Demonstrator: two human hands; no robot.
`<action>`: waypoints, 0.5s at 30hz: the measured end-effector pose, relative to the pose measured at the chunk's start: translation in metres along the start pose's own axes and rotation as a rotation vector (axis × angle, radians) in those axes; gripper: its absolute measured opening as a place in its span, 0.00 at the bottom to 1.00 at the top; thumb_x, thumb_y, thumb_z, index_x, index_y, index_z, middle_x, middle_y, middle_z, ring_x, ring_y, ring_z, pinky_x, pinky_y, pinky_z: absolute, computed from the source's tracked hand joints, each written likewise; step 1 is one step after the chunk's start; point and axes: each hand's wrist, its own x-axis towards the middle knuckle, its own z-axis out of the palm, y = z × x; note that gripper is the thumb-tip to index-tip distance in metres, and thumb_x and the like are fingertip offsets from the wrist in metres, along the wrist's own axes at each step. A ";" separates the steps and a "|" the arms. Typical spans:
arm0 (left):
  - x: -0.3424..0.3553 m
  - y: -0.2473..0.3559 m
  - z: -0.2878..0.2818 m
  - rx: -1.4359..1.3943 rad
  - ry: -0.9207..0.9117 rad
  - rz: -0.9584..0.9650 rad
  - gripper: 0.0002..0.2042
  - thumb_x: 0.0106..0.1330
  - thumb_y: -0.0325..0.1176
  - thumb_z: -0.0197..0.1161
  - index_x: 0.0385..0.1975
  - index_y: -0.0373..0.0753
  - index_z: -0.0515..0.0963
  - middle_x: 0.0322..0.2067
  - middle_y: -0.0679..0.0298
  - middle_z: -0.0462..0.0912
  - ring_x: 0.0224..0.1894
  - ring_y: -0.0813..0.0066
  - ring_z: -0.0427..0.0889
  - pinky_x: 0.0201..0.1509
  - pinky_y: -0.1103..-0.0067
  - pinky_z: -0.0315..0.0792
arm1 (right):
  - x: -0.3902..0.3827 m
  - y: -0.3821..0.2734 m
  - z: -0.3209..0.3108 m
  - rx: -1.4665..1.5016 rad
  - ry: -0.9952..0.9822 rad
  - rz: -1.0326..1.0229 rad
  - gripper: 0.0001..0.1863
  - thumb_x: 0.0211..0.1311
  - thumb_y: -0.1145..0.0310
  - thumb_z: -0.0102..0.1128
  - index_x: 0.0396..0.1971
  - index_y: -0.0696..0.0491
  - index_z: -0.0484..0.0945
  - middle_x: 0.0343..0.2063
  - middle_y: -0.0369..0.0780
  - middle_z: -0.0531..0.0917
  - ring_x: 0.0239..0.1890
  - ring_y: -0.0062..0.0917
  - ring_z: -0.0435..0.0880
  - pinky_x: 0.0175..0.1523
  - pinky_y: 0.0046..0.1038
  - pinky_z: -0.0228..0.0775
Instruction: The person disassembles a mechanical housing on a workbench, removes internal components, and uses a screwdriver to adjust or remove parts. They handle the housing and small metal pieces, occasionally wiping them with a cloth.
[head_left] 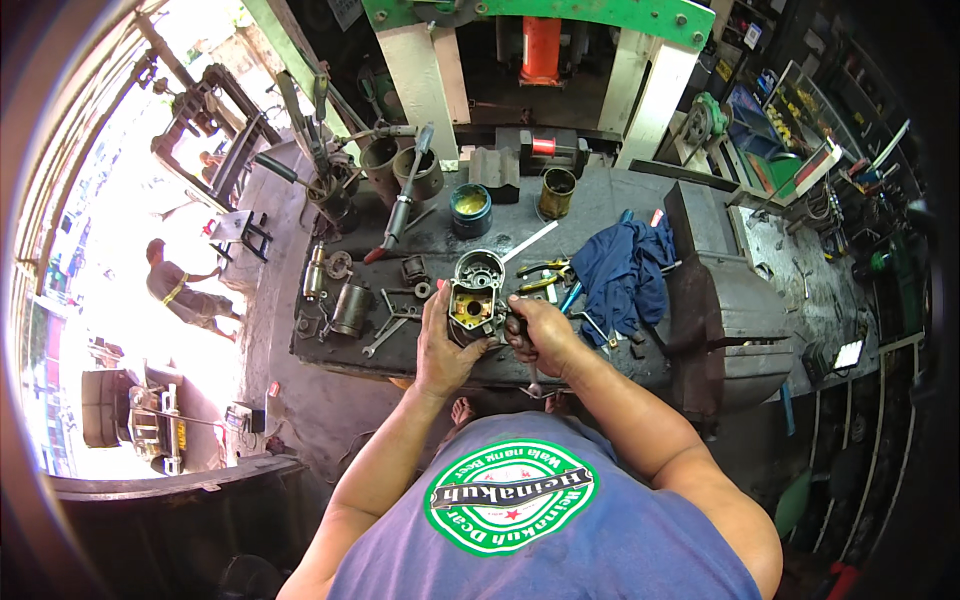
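At the near edge of the bench, an open metal housing [473, 306] with a round bore at its far end stands upright between my hands. My left hand [444, 348] is wrapped around its left side, thumb across the near face. On the right side my right hand [543, 337] is closed in a fist on a wrench [534, 378], whose end shows below the fingers; the rest is hidden in the grip. Left of the housing lie several loose wrenches [388, 335], a metal cylinder [350, 308] and small round parts [414, 270].
Yellow-handled pliers [540, 283] and a dark blue cloth [625, 272] lie to the right. Beyond stand a blue tin of grease [470, 210], a brown can [556, 192] and a can of tools [333, 205]. A green press frame [640, 22] rises behind. Another person [183, 285] is at far left.
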 end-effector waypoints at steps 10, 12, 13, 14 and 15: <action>0.000 -0.005 0.002 -0.001 -0.007 0.009 0.58 0.48 0.31 0.90 0.82 0.30 0.61 0.72 0.44 0.72 0.74 0.44 0.75 0.80 0.62 0.70 | -0.002 -0.006 0.008 0.232 -0.136 0.208 0.24 0.86 0.47 0.54 0.30 0.50 0.77 0.19 0.37 0.77 0.14 0.23 0.68 0.21 0.30 0.57; -0.001 -0.007 0.002 -0.005 -0.017 -0.005 0.59 0.48 0.31 0.90 0.82 0.30 0.61 0.73 0.44 0.72 0.74 0.45 0.75 0.81 0.62 0.69 | -0.001 -0.003 0.008 -0.127 0.061 -0.167 0.24 0.86 0.47 0.55 0.33 0.52 0.80 0.20 0.36 0.78 0.15 0.24 0.70 0.22 0.31 0.59; -0.002 -0.008 0.002 0.015 -0.011 0.005 0.59 0.49 0.36 0.91 0.82 0.30 0.61 0.71 0.45 0.73 0.73 0.46 0.75 0.80 0.62 0.69 | -0.002 0.002 0.012 -0.416 0.213 -0.517 0.24 0.86 0.48 0.56 0.36 0.53 0.81 0.21 0.36 0.79 0.16 0.25 0.71 0.23 0.31 0.60; -0.002 -0.008 0.003 0.028 -0.002 0.015 0.59 0.51 0.42 0.91 0.82 0.30 0.61 0.70 0.46 0.73 0.72 0.48 0.76 0.79 0.62 0.69 | -0.001 0.004 0.014 -0.712 0.297 -0.860 0.24 0.86 0.48 0.56 0.38 0.54 0.83 0.21 0.36 0.81 0.16 0.26 0.73 0.23 0.31 0.61; -0.001 -0.009 0.004 0.040 0.005 0.020 0.59 0.52 0.47 0.91 0.82 0.30 0.61 0.69 0.48 0.74 0.71 0.50 0.77 0.78 0.61 0.69 | 0.000 0.007 0.015 -0.618 0.300 -0.715 0.24 0.87 0.48 0.56 0.39 0.55 0.84 0.22 0.37 0.81 0.17 0.26 0.73 0.24 0.31 0.61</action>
